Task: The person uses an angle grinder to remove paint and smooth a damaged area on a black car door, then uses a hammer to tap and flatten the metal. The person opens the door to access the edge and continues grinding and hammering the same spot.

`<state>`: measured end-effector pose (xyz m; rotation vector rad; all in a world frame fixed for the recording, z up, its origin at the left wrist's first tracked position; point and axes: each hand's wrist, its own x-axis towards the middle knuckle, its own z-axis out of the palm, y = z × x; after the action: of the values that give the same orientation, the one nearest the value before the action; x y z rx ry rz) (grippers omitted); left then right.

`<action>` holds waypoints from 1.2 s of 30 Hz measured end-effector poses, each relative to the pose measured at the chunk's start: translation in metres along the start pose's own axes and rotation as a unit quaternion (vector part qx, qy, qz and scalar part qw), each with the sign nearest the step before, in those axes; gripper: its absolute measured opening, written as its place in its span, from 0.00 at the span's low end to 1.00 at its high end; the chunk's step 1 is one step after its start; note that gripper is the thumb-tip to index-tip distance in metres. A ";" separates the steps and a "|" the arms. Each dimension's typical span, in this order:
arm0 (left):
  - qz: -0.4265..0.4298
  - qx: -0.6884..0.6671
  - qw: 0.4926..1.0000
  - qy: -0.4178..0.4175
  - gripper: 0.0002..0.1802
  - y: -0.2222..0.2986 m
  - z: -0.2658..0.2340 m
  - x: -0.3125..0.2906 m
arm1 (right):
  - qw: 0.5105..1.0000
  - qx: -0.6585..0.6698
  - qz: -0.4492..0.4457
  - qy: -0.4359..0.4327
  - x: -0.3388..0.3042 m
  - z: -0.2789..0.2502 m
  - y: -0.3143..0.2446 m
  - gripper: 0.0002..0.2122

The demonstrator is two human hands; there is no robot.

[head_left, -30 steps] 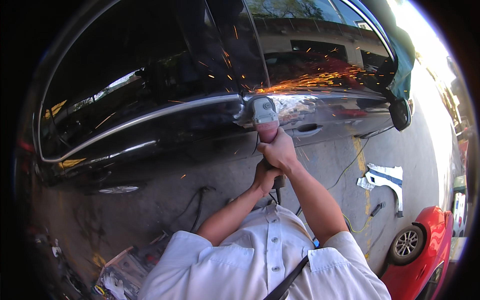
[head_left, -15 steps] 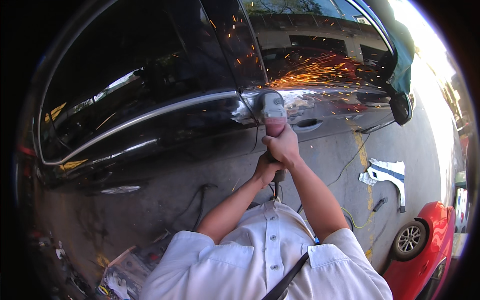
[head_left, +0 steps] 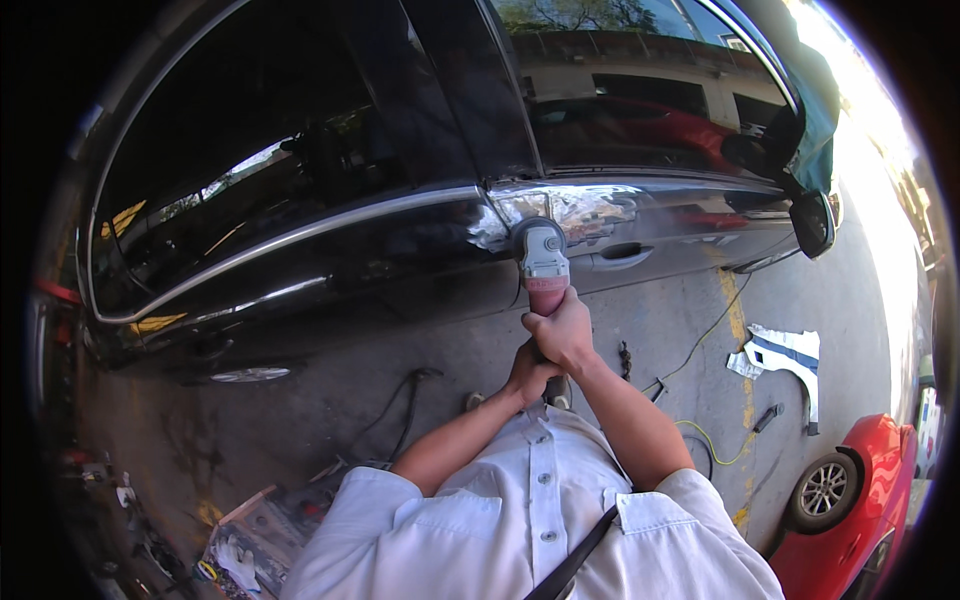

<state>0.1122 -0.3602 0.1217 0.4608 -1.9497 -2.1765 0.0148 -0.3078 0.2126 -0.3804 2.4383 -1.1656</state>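
Observation:
Both my hands grip an angle grinder (head_left: 545, 262) with a grey metal head and a red body. My right hand (head_left: 562, 328) wraps round the body just behind the head. Lower down, my left hand (head_left: 531, 372) is closed round the rear of the grip, partly hidden by the right. The grinder's dark disc lies at the lower edge of a patch of bare, shiny metal (head_left: 590, 212) on the black car door (head_left: 690, 240); whether it touches I cannot tell. No sparks show. A door handle (head_left: 618, 254) sits right of the disc.
A white and blue fender panel (head_left: 790, 362) lies on the concrete floor at the right, near a dark tool (head_left: 768, 417). A cable (head_left: 690, 360) runs over the floor. A red car (head_left: 850, 520) stands at lower right. Gloves (head_left: 238, 562) lie on a box at lower left.
The grinder and both hands have come down and slightly nearer to me, from the window's lower edge to below the bare patch. The spray of orange sparks has stopped.

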 end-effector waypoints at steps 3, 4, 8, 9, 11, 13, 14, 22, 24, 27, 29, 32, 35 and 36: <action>0.004 -0.002 1.000 0.015 0.27 -0.007 -0.009 0.007 | 0.999 -0.015 -0.034 -0.004 0.009 0.005 -0.009 0.27; 0.008 -0.011 1.000 0.019 0.27 -0.008 -0.011 0.009 | 0.999 -0.018 -0.032 -0.006 0.011 0.006 -0.012 0.27; -0.012 -0.001 1.000 -0.004 0.26 -0.009 -0.008 0.004 | 1.000 -0.013 -0.023 -0.011 0.003 0.002 -0.015 0.28; 0.011 -0.012 1.000 0.004 0.25 -0.009 -0.006 0.001 | 1.000 -0.019 -0.019 -0.013 0.000 0.002 -0.015 0.28; 0.032 -0.032 0.999 0.025 0.25 -0.009 -0.006 0.001 | 0.998 -0.054 0.018 -0.032 -0.001 0.002 -0.017 0.29; 0.008 -0.050 0.999 0.011 0.24 -0.008 -0.009 0.006 | 0.998 -0.045 -0.031 -0.014 0.004 0.006 -0.022 0.29; 0.007 -0.037 0.999 0.029 0.24 -0.007 -0.012 0.010 | 0.998 -0.035 -0.047 -0.008 0.010 0.008 -0.025 0.29; -0.019 -0.029 0.999 -0.019 0.19 -0.003 -0.002 -0.009 | 1.000 -0.018 -0.013 0.004 -0.004 0.003 -0.008 0.27; -0.033 -0.033 0.999 -0.019 0.19 -0.004 0.004 -0.017 | 0.999 0.024 0.028 0.002 -0.014 -0.002 0.000 0.26; -0.022 -0.029 0.999 0.002 0.19 -0.007 0.005 -0.017 | 1.000 0.015 0.000 -0.008 -0.014 0.000 0.003 0.26; -0.023 -0.036 0.999 0.013 0.20 -0.010 -0.001 -0.012 | 1.000 0.001 -0.004 -0.026 -0.007 0.006 0.001 0.26; 0.011 -0.006 1.000 0.013 0.22 -0.018 -0.014 -0.003 | 0.999 0.020 -0.028 -0.002 0.001 0.015 0.000 0.26; -0.042 0.001 0.999 -0.023 0.26 -0.026 -0.024 -0.005 | 0.998 0.067 -0.001 0.010 -0.004 0.020 0.005 0.27; -0.028 -0.001 0.999 -0.021 0.27 -0.028 -0.026 -0.007 | 0.995 0.101 -0.003 0.019 -0.008 0.021 0.007 0.27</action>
<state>0.1296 -0.3787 0.0918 0.4787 -1.9801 -2.2398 0.0309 -0.3143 0.1969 -0.3056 2.3241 -1.4179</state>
